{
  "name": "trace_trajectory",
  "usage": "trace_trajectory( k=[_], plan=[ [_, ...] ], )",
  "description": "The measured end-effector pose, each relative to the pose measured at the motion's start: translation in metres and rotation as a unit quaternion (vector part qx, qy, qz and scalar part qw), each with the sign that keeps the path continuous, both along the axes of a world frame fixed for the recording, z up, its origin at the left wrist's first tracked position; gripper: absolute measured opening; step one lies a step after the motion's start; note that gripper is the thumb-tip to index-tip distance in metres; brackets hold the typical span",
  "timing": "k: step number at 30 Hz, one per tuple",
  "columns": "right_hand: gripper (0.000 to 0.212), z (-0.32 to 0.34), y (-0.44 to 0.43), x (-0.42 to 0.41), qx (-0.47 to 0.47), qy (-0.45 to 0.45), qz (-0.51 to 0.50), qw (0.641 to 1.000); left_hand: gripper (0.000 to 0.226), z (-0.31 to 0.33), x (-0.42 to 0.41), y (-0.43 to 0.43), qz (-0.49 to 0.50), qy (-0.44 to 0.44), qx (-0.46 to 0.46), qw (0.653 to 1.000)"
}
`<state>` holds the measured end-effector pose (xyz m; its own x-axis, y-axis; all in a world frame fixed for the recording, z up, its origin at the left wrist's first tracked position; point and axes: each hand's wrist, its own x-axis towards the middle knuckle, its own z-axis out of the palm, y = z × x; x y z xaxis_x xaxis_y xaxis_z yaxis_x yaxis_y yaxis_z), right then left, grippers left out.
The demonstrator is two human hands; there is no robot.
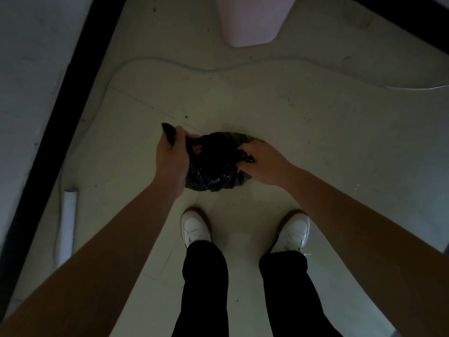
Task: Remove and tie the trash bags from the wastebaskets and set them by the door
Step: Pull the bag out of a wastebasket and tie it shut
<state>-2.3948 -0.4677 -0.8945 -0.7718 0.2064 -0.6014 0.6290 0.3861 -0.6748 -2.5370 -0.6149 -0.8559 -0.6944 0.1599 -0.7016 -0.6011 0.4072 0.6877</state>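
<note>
A black trash bag [213, 166] sits low over the pale floor, in front of my feet. My left hand [171, 156] grips one twisted end of the bag's top, and a black tip sticks out past the fingers at the upper left. My right hand [261, 164] pinches the other end of the bag's top on the right side. A pale pink wastebasket [252, 20] stands on the floor at the top centre, apart from the bag.
A thin white cable [218, 69] snakes across the floor between the wastebasket and the bag. A white tube [69, 220] lies by the left wall with its black baseboard [63, 93]. My white shoes [195, 227] stand just behind the bag.
</note>
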Motion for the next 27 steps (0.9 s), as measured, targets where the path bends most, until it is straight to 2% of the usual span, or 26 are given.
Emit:
trace_trajectory(
  k=[2,4,6,9,11,13,15,16,20,21,23,24,25,27],
  plan=[
    [0.010,-0.001,-0.007,0.005,-0.027,-0.004,0.004,1.000,0.038,0.000,0.002,0.006,0.120,-0.088,0.093,0.985],
    [0.010,0.001,-0.010,0.011,-0.062,-0.023,-0.020,0.998,0.044,0.001,0.005,0.011,0.235,-0.162,0.189,0.940],
    [0.017,0.003,-0.009,0.015,-0.111,-0.066,-0.067,0.989,0.048,0.001,0.006,0.015,0.276,-0.191,0.213,0.918],
    [0.031,0.002,-0.003,0.013,-0.146,-0.130,-0.091,0.976,0.050,0.004,0.008,0.019,0.197,-0.202,0.170,0.944],
    [0.033,0.015,0.003,0.010,-0.199,-0.118,-0.211,0.950,0.050,0.009,0.010,0.021,0.122,-0.201,0.149,0.960],
    [0.056,0.028,0.011,0.006,-0.261,-0.098,-0.327,0.903,0.049,0.012,0.010,0.022,0.054,-0.194,0.137,0.970],
    [0.071,0.033,0.018,-0.001,-0.293,-0.074,-0.356,0.884,0.050,0.015,0.009,0.022,-0.014,-0.187,0.125,0.974],
    [0.070,0.035,0.019,-0.006,-0.296,-0.062,-0.357,0.884,0.050,0.017,0.009,0.023,-0.049,-0.182,0.119,0.975],
    [0.029,0.031,0.015,-0.019,-0.228,-0.004,-0.348,0.909,0.063,0.027,0.020,0.031,-0.138,-0.155,0.102,0.973],
    [0.024,0.024,0.015,-0.016,-0.206,-0.003,-0.358,0.910,0.066,0.026,0.021,0.030,-0.130,-0.137,0.078,0.979],
    [0.028,0.008,0.020,0.004,-0.131,-0.043,-0.382,0.914,0.058,0.015,0.014,0.015,-0.057,-0.101,0.003,0.993],
    [0.031,-0.002,0.026,0.019,-0.073,-0.080,-0.404,0.908,0.051,0.005,0.006,0.003,-0.001,-0.084,-0.046,0.995],
    [0.031,-0.011,0.034,0.035,-0.023,-0.120,-0.445,0.887,0.045,-0.006,-0.004,-0.013,0.059,-0.067,-0.100,0.991],
    [0.031,-0.025,0.043,0.061,0.005,-0.164,-0.538,0.827,0.038,-0.022,-0.016,-0.044,0.154,-0.055,-0.183,0.969]
  ],
)
